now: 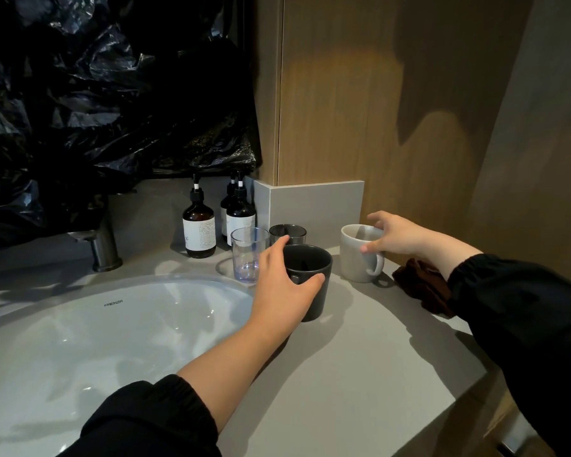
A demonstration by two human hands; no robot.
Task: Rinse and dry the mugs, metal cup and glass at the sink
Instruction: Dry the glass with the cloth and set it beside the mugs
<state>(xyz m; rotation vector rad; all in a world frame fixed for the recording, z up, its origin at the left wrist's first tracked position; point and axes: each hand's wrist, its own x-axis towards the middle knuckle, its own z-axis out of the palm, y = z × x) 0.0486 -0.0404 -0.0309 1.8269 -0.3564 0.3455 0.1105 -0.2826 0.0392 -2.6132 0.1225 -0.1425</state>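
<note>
Overhead, crumpled black plastic sheeting (96,94) hangs beside a wood-panelled wall (376,94). Below, a grey countertop (360,374) holds a white oval basin (79,341) with a brushed-metal tap (104,249) behind it. Amber pump bottles (199,229) stand at the back corner. Right of the basin stand a dark grey mug (313,291), a pale mug (353,258), a clear glass (246,255) and a dark cup (289,233), possibly metal. The left hand (284,282) wraps around the dark grey mug. The right hand (396,235) grasps the pale mug's rim, thumb by the handle. A brown cloth (419,285) lies crumpled just beside it.
</note>
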